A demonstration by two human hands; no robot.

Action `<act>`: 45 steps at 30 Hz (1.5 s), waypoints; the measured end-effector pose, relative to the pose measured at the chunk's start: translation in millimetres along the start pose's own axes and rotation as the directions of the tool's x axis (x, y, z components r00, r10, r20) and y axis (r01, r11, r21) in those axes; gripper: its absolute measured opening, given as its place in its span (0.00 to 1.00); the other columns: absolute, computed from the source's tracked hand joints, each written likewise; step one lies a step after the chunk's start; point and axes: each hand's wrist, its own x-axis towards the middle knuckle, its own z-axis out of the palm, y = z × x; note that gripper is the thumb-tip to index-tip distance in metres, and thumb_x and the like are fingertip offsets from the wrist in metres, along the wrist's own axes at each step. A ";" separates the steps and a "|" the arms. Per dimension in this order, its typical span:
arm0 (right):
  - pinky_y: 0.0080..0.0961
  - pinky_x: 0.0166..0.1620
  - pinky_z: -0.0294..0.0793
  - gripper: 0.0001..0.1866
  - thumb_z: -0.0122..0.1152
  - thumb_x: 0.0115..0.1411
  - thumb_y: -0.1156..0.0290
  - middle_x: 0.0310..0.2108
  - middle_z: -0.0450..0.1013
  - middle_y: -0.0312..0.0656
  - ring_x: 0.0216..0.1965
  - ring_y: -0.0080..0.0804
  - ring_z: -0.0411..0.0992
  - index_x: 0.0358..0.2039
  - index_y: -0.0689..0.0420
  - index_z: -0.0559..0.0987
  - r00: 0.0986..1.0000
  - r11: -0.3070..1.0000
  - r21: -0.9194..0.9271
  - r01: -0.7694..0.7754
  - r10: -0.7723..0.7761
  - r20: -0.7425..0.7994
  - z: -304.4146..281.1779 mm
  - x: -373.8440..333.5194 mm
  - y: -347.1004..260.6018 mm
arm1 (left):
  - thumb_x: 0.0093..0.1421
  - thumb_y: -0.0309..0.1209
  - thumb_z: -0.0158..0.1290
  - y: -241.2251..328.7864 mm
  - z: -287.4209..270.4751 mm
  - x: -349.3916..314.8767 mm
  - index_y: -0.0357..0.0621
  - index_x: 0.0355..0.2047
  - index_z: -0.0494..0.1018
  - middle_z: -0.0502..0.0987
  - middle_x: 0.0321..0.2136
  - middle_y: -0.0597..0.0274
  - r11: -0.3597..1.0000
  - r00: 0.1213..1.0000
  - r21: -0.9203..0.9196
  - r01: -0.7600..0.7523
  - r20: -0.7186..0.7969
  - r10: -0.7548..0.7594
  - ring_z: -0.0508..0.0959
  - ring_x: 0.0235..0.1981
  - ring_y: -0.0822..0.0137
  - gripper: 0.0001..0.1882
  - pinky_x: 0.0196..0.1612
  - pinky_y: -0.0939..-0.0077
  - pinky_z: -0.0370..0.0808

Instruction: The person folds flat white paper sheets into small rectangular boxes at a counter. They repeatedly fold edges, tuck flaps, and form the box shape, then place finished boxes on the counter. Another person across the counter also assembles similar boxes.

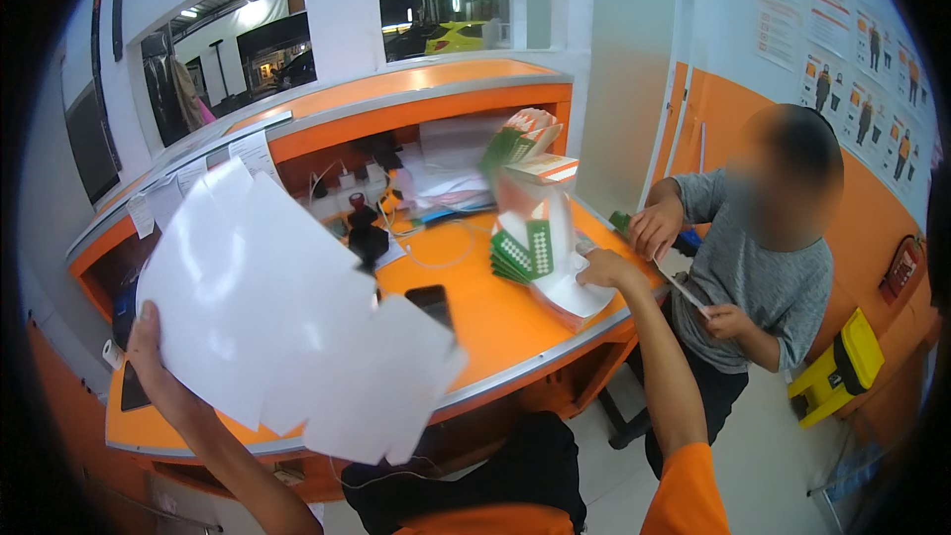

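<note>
My left hand holds up a fanned bunch of white paper sheets over the left part of the orange desk. My right hand reaches to the desk's right end and rests on a stack of white, green and orange printed cards and boxes; whether it grips them I cannot tell. A black phone lies flat on the desk between my hands.
A person in a grey shirt sits at the desk's right end, one hand on its edge. Papers, cables and a black device crowd the back shelf. A yellow tool case lies on the floor at right.
</note>
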 end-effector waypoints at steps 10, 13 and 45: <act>0.35 0.56 0.70 0.35 0.66 0.60 0.49 0.53 0.71 0.45 0.55 0.34 0.70 0.60 0.59 0.71 0.813 0.228 0.816 0.531 -0.408 -0.415 89.2 -225.3 -63.1 | 0.60 0.39 0.57 -22.1 -9.3 -91.9 0.33 0.43 0.71 0.73 0.37 0.54 0.924 0.928 -0.096 0.370 0.080 -0.363 0.74 0.38 0.68 0.20 0.40 0.76 0.72; 0.29 0.57 0.68 0.35 0.73 0.55 0.61 0.54 0.72 0.42 0.54 0.30 0.69 0.61 0.60 0.71 0.809 0.259 0.899 0.353 -0.566 -0.155 146.7 -274.7 -63.8 | 0.61 0.37 0.55 -51.8 0.3 -123.6 0.33 0.35 0.74 0.74 0.28 0.61 0.876 0.818 0.009 0.482 0.352 -0.454 0.73 0.29 0.73 0.15 0.33 0.80 0.69; 0.29 0.49 0.76 0.20 0.69 0.55 0.65 0.42 0.77 0.44 0.44 0.32 0.76 0.45 0.60 0.78 0.988 -0.047 0.987 -0.153 -0.012 0.152 318.3 -362.5 50.7 | 0.60 0.24 0.57 -166.2 -201.5 -314.8 0.31 0.54 0.68 0.78 0.46 0.50 0.204 -0.081 0.642 0.739 0.385 -0.919 0.80 0.45 0.61 0.23 0.48 0.67 0.78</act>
